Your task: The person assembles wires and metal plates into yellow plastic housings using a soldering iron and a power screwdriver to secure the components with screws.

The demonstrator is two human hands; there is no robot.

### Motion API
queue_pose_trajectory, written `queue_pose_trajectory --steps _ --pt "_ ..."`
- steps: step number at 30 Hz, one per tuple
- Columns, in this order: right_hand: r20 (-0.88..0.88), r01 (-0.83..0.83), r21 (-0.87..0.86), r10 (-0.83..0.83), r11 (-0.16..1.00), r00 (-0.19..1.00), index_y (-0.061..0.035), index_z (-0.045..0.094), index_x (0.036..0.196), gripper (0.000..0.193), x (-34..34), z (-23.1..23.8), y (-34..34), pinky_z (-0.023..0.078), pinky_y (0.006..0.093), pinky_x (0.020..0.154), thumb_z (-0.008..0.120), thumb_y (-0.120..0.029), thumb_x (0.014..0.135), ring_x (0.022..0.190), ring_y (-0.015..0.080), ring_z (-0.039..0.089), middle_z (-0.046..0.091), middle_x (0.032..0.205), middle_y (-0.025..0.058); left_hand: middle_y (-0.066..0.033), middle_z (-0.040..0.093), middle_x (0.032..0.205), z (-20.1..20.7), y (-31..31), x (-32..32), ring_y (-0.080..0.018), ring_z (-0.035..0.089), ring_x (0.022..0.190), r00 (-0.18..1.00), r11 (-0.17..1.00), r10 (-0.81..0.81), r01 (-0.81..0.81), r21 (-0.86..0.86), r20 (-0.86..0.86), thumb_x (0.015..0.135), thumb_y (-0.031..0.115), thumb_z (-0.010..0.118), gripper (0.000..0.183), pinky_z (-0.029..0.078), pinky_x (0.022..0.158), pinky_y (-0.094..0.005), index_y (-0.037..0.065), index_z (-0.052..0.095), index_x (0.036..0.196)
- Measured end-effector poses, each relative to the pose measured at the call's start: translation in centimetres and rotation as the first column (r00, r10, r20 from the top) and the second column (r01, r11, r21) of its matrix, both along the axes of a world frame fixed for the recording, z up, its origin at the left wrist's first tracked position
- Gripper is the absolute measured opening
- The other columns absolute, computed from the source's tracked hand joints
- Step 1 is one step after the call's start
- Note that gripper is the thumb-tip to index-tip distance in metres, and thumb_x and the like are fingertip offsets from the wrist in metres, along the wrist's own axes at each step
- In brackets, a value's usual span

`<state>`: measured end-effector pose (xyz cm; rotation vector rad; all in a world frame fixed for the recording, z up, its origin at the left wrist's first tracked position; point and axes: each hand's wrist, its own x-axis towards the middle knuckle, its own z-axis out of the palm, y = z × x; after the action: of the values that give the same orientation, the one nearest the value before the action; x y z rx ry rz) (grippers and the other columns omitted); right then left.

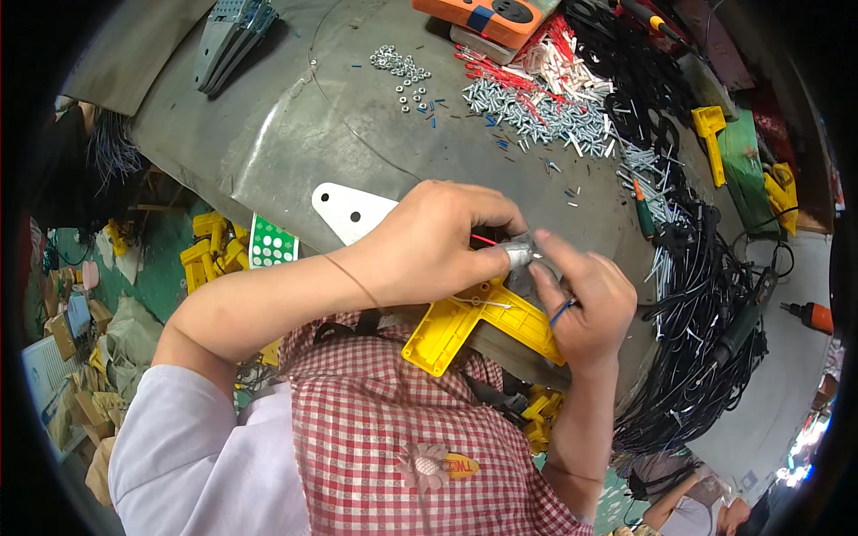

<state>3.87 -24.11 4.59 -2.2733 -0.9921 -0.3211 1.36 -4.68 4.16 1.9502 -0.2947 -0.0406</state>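
My left hand (447,234) and my right hand (588,299) meet over the near edge of the bench, fingertips close together. A thin red wire (483,239) shows between the left thumb and index finger, which are pinched together. Silvery-grey wrapping (518,254) covers the left thumb tip. Right fingers are closed around a tiny whitish end, mostly hidden. A short blue wire (561,312) sticks out by the right palm. Directly below lies an open yellow plastic housing half (444,332), handle-shaped, with a thin pale wire across it. Left of it is a white plate (353,213) with dark holes.
Beyond my hands are loose nuts (399,70), a screw pile (527,109) and an orange device (490,20). To the right lie a screwdriver (643,211), bundled black cables (684,375) and a yellow part (710,143). A grey metal fixture (231,45) stands far left.
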Motion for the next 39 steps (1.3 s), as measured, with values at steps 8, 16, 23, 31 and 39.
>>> queue_pose_trajectory --steps 8,16,23,31,39 --pt "0.097 0.005 -0.024 -0.003 1.0 0.995 -0.0079 0.064 0.083 0.017 0.0 -0.3 0.1 0.04 0.0288 0.048 0.071 -0.005 0.067 0.049 0.0183 0.048 0.047 0.056 0.0031 -0.0058 0.06 0.079 -1.0 -0.1 -0.2 -0.022 0.057 0.071 0.943 0.977 -0.012 -0.06 0.205 0.332 0.068 0.009 0.067 0.023 0.045 0.068 -0.0331 0.004 0.064 0.09" --pt "-0.724 0.34 0.29 -0.028 0.895 0.689 -0.0012 0.056 0.093 0.023 -0.2 -0.3 1.2 0.04 0.0225 0.056 0.066 -0.02 0.084 0.063 0.0072 0.047 0.053 0.067 0.0023 -0.004 0.058 0.078 -1.4 -0.1 0.5 -0.0211 0.057 0.076 0.835 0.951 -0.023 -0.151 0.269 0.55 0.063 0.012 0.065 0.022 0.041 0.075 -0.0357 0.005 0.062 0.084" --pt "-0.66 0.294 0.172 -0.112 0.94 0.743 0.0 0.06 0.086 0.015 1.1 -0.6 0.2 0.037 0.0214 0.055 0.063 -0.014 0.085 0.062 0.0041 0.044 0.053 0.065 -0.0017 -0.0082 0.062 0.085 -0.9 -0.5 1.2 -0.0177 0.06 0.079 0.991 0.991 0.124 -0.121 -0.055 0.055 0.075 0.005 0.066 0.015 0.047 0.071 -0.0282 -0.001 0.062 0.088" --pt "-0.673 0.253 0.179 -0.069 0.951 0.736 -0.0006 0.062 0.084 0.011 1.2 -0.5 0.2 0.037 0.0209 0.056 0.064 -0.012 0.083 0.063 0.0037 0.045 0.054 0.066 -0.0009 -0.0054 0.062 0.086 -1.2 -0.4 1.4 -0.0111 0.058 0.08 0.989 0.981 0.144 -0.144 -0.127 -0.01 0.076 0.004 0.065 0.022 0.047 0.071 -0.0253 -0.001 0.061 0.097" --pt "-0.732 0.283 0.274 0.008 0.919 0.682 0.0011 0.061 0.085 0.01 1.4 -0.1 0.8 0.04 0.0214 0.059 0.064 -0.007 0.082 0.066 0.0047 0.048 0.057 0.072 -0.0008 -0.0095 0.061 0.086 -1.3 -0.2 1.4 -0.0229 0.061 0.084 0.937 0.968 0.043 -0.126 0.219 0.347 0.072 0.003 0.066 0.019 0.047 0.075 -0.0296 0.001 0.06 0.09"
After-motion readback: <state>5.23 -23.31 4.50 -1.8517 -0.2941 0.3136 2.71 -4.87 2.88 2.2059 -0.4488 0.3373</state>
